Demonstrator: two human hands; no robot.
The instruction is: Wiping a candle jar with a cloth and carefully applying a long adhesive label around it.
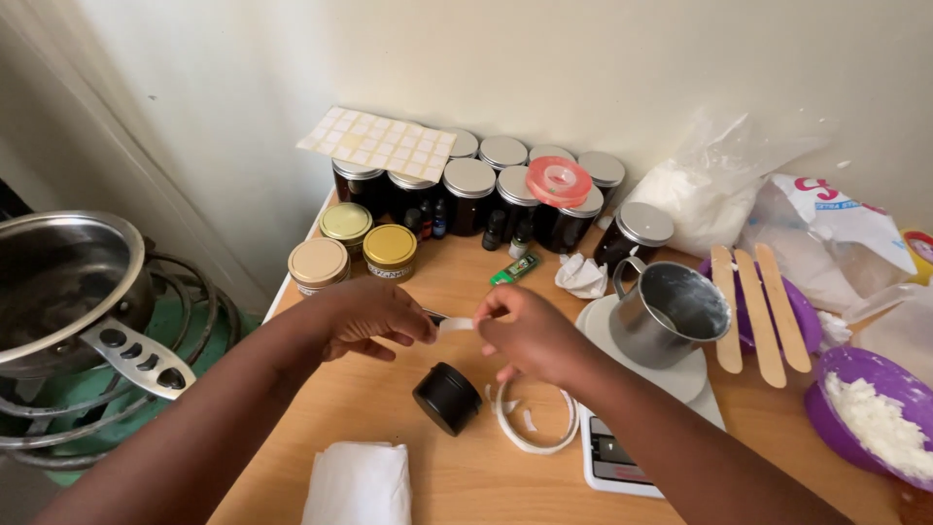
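left hand [374, 316] and right hand [525, 335] – each grip pinched shut on an end of a small white strip [455, 324], likely a label, above the black jar [447, 397] | risk: strip folds onto itself or lands crooked – tension uneven

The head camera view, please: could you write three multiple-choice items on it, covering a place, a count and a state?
1. Where is the metal cup?
A. on the white scale
B. on the stove
C. in the purple bowl

2. How many wooden sticks lie on the purple lid?
A. one
B. three
C. five

3. How is the small black jar?
A. upright, open
B. on its side
C. in a hand

Answers: 1 A, it stands on the scale's plate. 2 B, three lie side by side. 3 B, it lies tipped below the left hand and right hand, which hold a white strip.
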